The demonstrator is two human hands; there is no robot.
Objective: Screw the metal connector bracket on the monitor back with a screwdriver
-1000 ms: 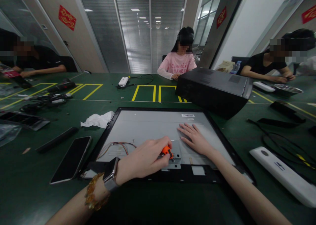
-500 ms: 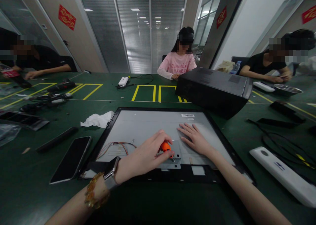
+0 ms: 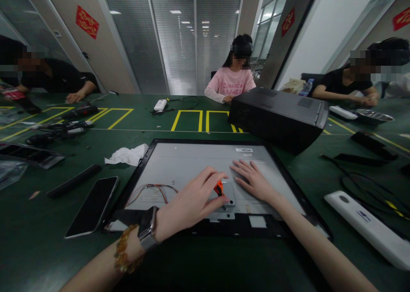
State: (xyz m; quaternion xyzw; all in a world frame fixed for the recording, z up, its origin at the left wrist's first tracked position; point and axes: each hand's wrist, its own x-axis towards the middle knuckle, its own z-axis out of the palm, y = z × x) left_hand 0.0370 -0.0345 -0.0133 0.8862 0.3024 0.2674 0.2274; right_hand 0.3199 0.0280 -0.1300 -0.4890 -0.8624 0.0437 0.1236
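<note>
In front of me lies a flat display panel (image 3: 192,157) with a grey metal back and black frame. My left hand (image 3: 198,194), wearing a watch and a beaded bracelet, is closed around a screwdriver (image 3: 219,188) with an orange and black handle. Most of that handle is hidden by the fingers, and its tip does not show clearly. Beneath them is a small metal bracket (image 3: 229,208) near the panel's front edge. My right hand (image 3: 254,183) rests flat on the panel's right half, fingers spread. Thin coloured wires (image 3: 150,187) loop over the panel's left side.
Left of the panel lie a phone (image 3: 92,206), a black bar (image 3: 74,181) and crumpled tissue (image 3: 127,155). A large black casing (image 3: 277,117) stands behind it. A white device (image 3: 365,226) and cables are to the right. Several people sit around the table.
My left hand has turned at the wrist and shifted slightly right, its fingers rotating the screwdriver handle. My right hand stays in place. The person at far left has moved a hand to the right.
</note>
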